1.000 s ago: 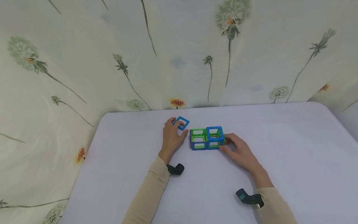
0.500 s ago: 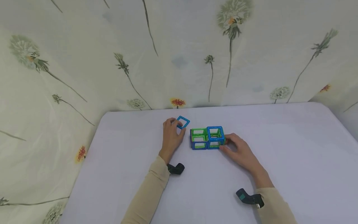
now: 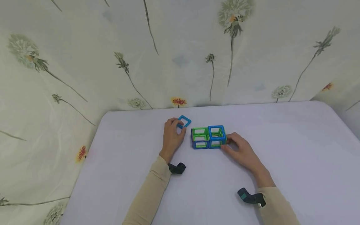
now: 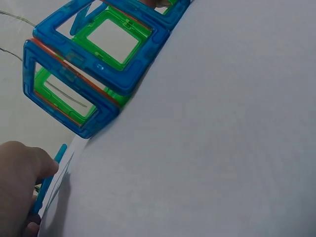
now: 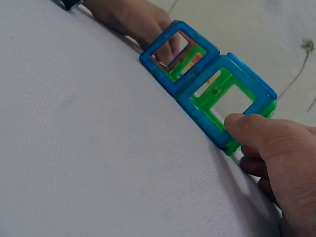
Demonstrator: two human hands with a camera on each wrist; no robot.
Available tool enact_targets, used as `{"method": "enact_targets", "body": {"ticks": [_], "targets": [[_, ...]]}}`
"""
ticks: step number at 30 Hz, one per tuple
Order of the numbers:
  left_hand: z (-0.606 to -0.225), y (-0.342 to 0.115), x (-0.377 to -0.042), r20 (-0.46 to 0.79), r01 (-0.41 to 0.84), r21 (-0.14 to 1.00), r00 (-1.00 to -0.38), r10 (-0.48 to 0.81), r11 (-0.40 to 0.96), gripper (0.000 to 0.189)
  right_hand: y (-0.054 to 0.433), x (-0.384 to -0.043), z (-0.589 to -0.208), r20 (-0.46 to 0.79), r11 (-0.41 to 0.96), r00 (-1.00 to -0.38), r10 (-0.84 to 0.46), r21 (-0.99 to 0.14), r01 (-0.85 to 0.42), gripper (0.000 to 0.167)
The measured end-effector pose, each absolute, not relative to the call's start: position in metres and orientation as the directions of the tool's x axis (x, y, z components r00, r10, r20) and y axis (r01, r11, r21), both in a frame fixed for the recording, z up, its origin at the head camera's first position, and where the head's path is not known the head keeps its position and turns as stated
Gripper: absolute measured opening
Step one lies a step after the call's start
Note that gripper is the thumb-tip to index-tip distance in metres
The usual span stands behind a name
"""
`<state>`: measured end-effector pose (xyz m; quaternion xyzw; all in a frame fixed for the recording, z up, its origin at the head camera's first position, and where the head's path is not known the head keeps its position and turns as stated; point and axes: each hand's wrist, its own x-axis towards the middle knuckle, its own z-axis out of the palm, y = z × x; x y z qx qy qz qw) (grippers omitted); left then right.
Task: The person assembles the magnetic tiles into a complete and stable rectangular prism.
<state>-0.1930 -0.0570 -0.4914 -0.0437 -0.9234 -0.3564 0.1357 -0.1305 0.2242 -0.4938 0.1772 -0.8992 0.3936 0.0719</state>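
Note:
On the table sits a frame of blue and green magnetic tiles, two cubes joined side by side. The right cube has a blue square on top; the left cube shows no tile on top. Left of it, my left hand pinches a loose blue square magnetic tile, tilted just off the frame. In the left wrist view this tile appears nearly edge-on by the thumb. My right hand grips the frame's right end, its thumb against the blue front face; its other fingers are partly hidden behind.
A white-covered table spreads around the hands, its back edge close behind the loose tile. A curtain-like backdrop with dandelion prints rises behind it. Dark wrist cameras sit by both beige sleeves.
The left thumb has moved in toward the loose blue tile, and the tile has shifted slightly up and right. The right hand and the frame have stayed in place.

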Motion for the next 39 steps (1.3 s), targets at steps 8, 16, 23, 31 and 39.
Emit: {"method": "enact_targets", "body": {"ticks": [8, 16, 23, 31, 39], "targets": [[-0.492, -0.057, -0.194, 0.321, 0.223, 0.703, -0.947, -0.021, 0.675, 0.018, 0.223, -0.130, -0.493, 0.260, 0.636, -0.930, -0.261, -0.678, -0.368, 0.027], [-0.489, -0.056, -0.192, 0.413, 0.375, 0.753, -0.909, 0.055, 0.540, 0.022, 0.222, -0.130, -0.491, 0.260, 0.656, -0.932, -0.253, -0.662, -0.363, 0.026], [-0.488, -0.057, -0.191, 0.528, 0.522, 0.695, -0.838, 0.142, 0.495, 0.022, 0.222, -0.129, -0.491, 0.257, 0.658, -0.933, -0.251, -0.662, -0.359, 0.022], [-0.484, -0.057, -0.187, 0.588, 0.611, 0.670, -0.784, 0.200, 0.423, 0.022, 0.222, -0.129, -0.491, 0.250, 0.646, -0.935, -0.253, -0.675, -0.356, 0.019], [-0.484, -0.055, -0.183, 0.621, 0.659, 0.643, -0.747, 0.239, 0.389, 0.023, 0.222, -0.130, -0.492, 0.250, 0.647, -0.935, -0.253, -0.675, -0.355, 0.018]]}}
